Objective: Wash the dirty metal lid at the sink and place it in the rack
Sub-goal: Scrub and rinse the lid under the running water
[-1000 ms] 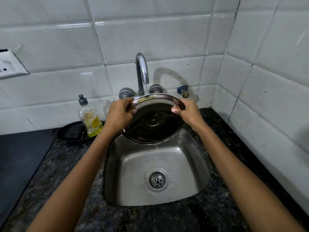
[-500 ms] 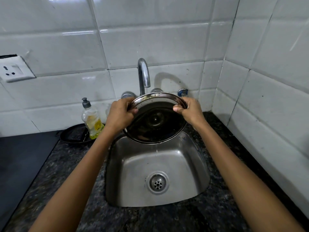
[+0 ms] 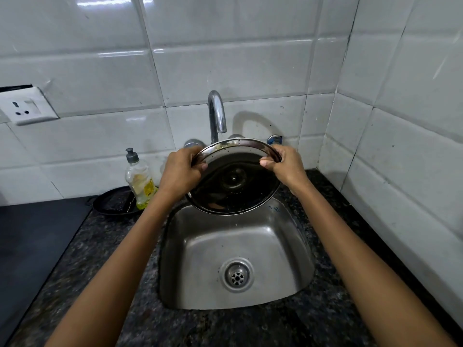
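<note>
Gripping the metal lid (image 3: 235, 181) at opposite edges, the left hand (image 3: 181, 172) and the right hand (image 3: 285, 165) are each closed on its rim, thumbs over the near face and fingers wrapped behind. The lid is held tilted, underside toward the camera, at centre frame above the back of the steel sink (image 3: 200, 259) and just below the spout of the tap (image 3: 217, 113); yellowish residue shows on its upper rim. A dish soap bottle (image 3: 139, 180) stands left of centre beside a dark round pan (image 3: 114, 201) on the granite counter (image 3: 100, 246).
</note>
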Tool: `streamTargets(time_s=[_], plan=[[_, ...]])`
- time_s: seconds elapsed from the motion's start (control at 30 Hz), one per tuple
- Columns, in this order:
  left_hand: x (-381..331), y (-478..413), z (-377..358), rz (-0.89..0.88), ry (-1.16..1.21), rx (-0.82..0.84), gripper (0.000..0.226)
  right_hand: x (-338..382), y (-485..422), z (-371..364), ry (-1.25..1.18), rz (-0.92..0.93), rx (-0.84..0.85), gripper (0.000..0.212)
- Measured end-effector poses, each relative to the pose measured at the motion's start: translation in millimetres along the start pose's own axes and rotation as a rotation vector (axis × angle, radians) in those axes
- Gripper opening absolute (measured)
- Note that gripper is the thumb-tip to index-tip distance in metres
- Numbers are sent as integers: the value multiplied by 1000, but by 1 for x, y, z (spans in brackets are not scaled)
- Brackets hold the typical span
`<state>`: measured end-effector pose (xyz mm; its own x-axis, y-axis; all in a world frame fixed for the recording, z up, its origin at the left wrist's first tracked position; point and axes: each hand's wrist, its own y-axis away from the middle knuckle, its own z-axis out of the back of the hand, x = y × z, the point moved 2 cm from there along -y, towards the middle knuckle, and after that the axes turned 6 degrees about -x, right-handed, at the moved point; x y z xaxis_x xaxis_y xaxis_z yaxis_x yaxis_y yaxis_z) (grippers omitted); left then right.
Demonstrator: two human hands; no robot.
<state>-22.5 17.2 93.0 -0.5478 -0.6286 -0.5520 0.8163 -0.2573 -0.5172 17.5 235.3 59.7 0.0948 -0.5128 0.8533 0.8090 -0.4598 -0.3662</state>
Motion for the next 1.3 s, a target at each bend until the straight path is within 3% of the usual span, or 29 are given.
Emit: streamTargets(time_s=[1.3], plan=[[-13, 1, 4, -12, -9, -4, 11, 4, -3, 6, -10, 39, -34, 14]])
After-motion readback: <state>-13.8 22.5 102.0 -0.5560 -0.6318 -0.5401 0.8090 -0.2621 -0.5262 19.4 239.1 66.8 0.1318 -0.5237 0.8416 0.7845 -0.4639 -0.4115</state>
